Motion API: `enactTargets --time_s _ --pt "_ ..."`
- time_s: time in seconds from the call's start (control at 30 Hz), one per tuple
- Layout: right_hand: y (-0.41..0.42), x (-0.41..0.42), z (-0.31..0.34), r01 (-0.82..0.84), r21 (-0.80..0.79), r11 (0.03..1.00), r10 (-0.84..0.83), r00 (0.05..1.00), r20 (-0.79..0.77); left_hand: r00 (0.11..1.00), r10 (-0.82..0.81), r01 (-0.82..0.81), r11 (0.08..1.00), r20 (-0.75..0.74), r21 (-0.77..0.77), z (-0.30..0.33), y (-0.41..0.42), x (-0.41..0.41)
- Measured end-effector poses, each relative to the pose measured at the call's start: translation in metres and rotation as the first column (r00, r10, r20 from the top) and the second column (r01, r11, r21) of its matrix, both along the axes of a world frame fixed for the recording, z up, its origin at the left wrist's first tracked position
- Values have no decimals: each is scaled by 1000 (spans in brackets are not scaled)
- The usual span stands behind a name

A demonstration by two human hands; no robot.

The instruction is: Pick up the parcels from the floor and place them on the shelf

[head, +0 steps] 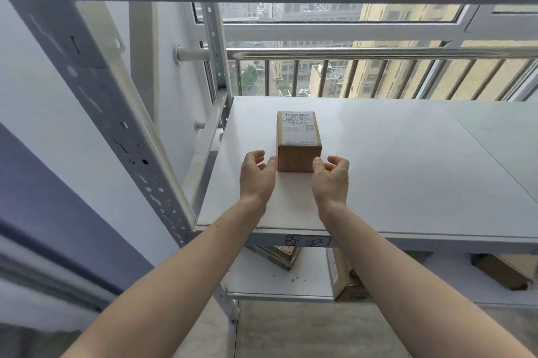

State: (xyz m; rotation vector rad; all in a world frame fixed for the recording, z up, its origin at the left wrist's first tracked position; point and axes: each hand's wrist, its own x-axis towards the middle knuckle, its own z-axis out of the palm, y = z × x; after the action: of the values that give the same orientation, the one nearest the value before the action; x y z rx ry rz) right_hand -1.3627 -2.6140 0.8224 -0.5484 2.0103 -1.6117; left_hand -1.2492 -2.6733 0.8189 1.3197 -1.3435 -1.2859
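Head view: the box sits on the shelf, my left hand and right hand unclenched, thumbs touching its near face; I'd nudge evenly so it stays square.

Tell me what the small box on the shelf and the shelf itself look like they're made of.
The box looks like plain brown cardboard, matte, with a white printed paper label on top and what seems to be clear tape on the front. The shelf board is smooth, matte white, probably painted metal or laminate; the upright post looks like grey painted steel, going by its punched slots.
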Motion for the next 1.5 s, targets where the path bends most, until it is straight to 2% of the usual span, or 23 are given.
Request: enactTargets --time_s 0.27,0.43,0.7,0.9,1.1,1.5 --pt "12 25 -6 -100 -21 995 98 994 -50 996 85 -85 996 -17 -11 -1 26 19" --pt "15 35 -5 -227 -23 974 225 972 -64 978 204 -204 979 -36 -8 6 44 27" --pt "39 83 -5 -520 -36 854 520 854 -14 877 475 -478 878 -75 -22 3 104 66" --pt "72 153 -18 -718 -47 694 720 694 16 717 693 -695 719 -76 -3 -15 160 128" --pt "124 237 -38 -886 -4 463 885 463 50 511 857 -856 514 -65 43 -36 230 201" --pt "267 393 -57 -996 84 -11 997 -4 81 67 998 -994 64 22 88 -67 407 338"
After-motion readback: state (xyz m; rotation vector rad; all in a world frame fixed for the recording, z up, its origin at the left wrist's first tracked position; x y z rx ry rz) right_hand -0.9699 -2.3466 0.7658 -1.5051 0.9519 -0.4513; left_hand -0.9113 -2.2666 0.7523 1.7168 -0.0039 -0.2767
